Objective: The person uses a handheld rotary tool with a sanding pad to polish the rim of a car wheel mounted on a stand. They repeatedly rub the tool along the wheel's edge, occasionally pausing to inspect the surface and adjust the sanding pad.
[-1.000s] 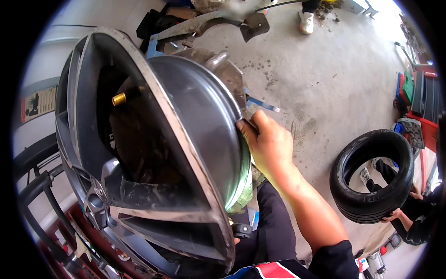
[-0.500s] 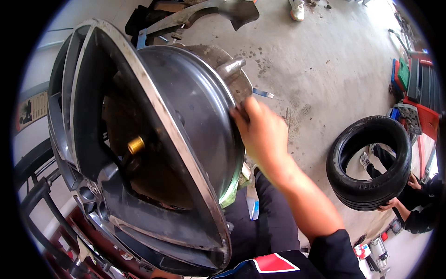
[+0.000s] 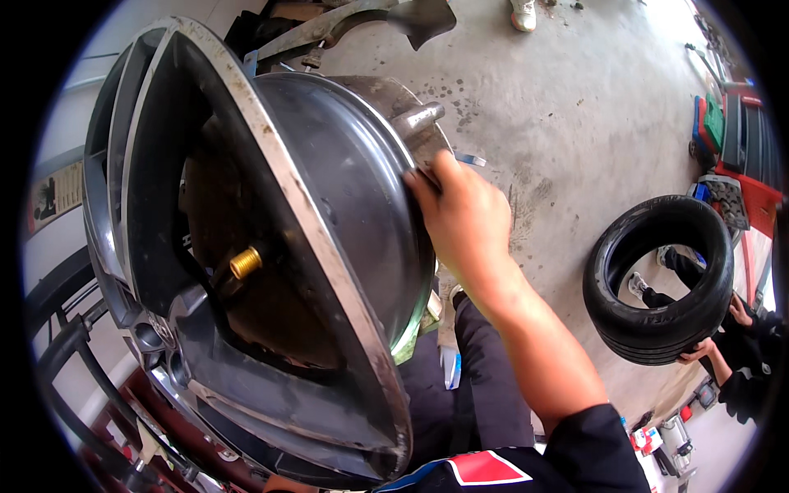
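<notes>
A large dark alloy wheel rim [image 3: 345, 181] with no tire on it stands on edge close in front of me, filling the left half. Its spoked face is turned to the left, and a brass-coloured valve stem [image 3: 245, 263] shows through a gap between spokes. My right hand [image 3: 464, 218] is closed over the rim's right-hand edge, thumb and fingers curled onto the lip. Only a sliver of my left arm [image 3: 286, 485] shows below the wheel; the left hand is hidden behind it.
Behind the rim stands a rusty metal plate with a round steel post [image 3: 417, 119]. At the right a co-worker's hands [image 3: 699, 351] hold a black tire [image 3: 612, 320]. Black tubular bars [image 3: 70, 353] stand at the left. A red cart [image 3: 752, 197] stands far right.
The view has shifted slightly, and the rim sits a little differently in it. My right hand keeps its grip on the edge. The co-worker's tire appears slightly higher and farther right.
</notes>
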Demonstrator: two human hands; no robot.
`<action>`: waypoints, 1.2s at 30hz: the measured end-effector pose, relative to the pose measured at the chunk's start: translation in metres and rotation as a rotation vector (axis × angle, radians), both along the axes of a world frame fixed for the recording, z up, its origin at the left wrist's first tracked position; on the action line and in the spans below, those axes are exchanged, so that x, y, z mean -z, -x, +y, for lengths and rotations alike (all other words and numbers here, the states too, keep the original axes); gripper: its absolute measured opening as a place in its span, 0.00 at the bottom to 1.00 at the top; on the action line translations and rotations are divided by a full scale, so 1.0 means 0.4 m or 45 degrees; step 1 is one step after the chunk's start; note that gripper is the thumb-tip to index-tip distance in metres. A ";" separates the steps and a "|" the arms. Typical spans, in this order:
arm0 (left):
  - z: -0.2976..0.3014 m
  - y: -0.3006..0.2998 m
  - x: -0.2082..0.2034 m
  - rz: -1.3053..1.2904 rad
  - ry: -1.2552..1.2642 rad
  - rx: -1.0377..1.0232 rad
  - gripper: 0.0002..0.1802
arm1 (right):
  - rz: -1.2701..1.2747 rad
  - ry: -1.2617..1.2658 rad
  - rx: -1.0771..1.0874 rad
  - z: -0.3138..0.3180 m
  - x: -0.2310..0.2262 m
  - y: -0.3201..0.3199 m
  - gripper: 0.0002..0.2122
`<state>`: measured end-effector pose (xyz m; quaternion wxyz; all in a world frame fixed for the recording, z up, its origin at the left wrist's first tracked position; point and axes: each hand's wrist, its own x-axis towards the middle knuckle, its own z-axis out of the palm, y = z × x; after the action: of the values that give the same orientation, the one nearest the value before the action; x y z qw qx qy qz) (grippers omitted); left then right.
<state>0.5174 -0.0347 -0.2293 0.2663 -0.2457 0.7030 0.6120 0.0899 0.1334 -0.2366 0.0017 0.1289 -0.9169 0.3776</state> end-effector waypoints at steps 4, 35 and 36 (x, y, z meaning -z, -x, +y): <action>-0.029 -0.077 0.023 -0.069 -0.025 0.005 0.33 | -0.262 -0.100 0.006 0.025 -0.016 -0.128 0.13; 0.373 0.502 -0.147 0.395 0.631 -0.122 0.32 | -1.570 1.942 0.646 0.276 0.005 -0.362 0.14; 0.380 0.497 -0.134 0.395 0.640 -0.191 0.31 | -1.622 1.966 0.632 0.284 0.000 -0.365 0.14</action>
<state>0.3188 0.1174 -0.1755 0.0408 -0.2587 0.8445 0.4671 0.2358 0.2469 -0.2367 -0.3241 -0.3242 -0.2560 0.8511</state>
